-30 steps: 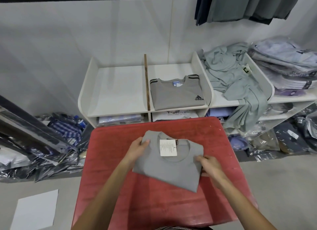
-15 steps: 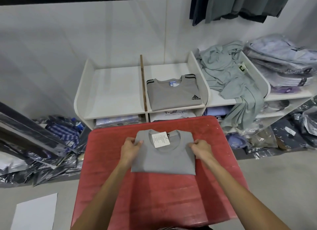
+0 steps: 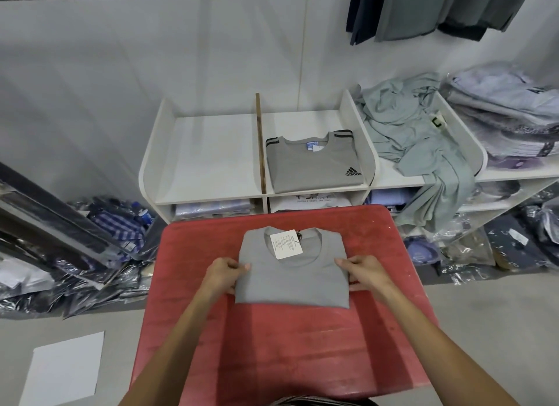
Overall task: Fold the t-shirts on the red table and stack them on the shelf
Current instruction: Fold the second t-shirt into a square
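Note:
A folded grey t-shirt (image 3: 292, 280) with a white paper tag at its collar lies square on the red table (image 3: 281, 354). My left hand (image 3: 225, 272) grips its left edge, thumb on top and fingers tucked under. My right hand (image 3: 364, 271) grips the right edge the same way. Behind the table stands the white shelf (image 3: 211, 160). In its middle compartment lies a folded grey t-shirt with black shoulder stripes (image 3: 314, 163).
The shelf's left compartment holds nothing. A heap of pale green unfolded clothes (image 3: 423, 139) spills over the right compartment. Bagged garments (image 3: 90, 245) lie on the floor on both sides. A white sheet of paper (image 3: 65, 369) lies on the floor at the lower left.
The t-shirt went from skewed to square on the table. Both hands slid from the collar corners down to the middle of its side edges.

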